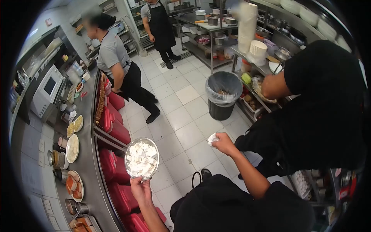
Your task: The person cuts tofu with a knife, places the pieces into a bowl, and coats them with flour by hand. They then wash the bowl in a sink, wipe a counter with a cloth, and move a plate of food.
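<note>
1. The left hand [141, 191] grips the bowl [157, 157] at its near edge; the right hand [226, 144], well apart, is closed round a white wad [212, 139].
2. Carrying seems the step in hand; the next move likely calls for a level bowl.
3. White, floury-looking lumps [141, 158] fill the round bowl, above the floor [181, 133] near the counter [87, 149].

A lined trash bin [222, 111] stands on floor tiles [172, 116]; red tubs [118, 131] sit under the counter [88, 150]
</note>
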Demonstrator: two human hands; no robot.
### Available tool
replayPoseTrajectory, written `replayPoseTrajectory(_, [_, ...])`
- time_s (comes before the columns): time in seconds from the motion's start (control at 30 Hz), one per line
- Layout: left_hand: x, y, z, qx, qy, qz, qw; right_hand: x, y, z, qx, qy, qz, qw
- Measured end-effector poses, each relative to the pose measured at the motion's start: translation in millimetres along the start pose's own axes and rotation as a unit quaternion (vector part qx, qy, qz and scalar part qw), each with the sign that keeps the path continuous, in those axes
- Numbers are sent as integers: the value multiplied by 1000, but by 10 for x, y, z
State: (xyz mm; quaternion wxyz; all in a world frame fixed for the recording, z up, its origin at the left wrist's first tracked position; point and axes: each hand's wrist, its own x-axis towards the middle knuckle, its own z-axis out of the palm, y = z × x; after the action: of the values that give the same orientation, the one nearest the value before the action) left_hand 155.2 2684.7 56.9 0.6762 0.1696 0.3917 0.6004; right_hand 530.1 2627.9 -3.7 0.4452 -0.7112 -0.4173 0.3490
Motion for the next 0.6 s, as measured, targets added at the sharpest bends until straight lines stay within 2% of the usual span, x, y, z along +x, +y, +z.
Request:
replayPoseTrajectory(0.1, [319,-15,121,-14,-11,10,1000,574,-125,51,3,-29,-39,999])
replayPoseTrajectory(0.13, [408,-22,167,-3,10,13,1000,748,-207,56,3,-38,-50,998])
replayPoseTrajectory(0.23, [658,6,379,17,35,29,999,1096,-587,7,-4,-47,-28,998])
replayPoseTrajectory(0.4, [1383,-61,734,50,47,38,997,1869,-784,208,5,-101,-14,995])
replayPoseTrajectory(0.5, [1919,-173,1088,63,20,23,998,2505,-840,409,-4,-148,-15,989])
replayPoseTrajectory(0.6, [2508,-259,1593,73,-24,-12,997,3057,-1074,522,60,-146,11,987])
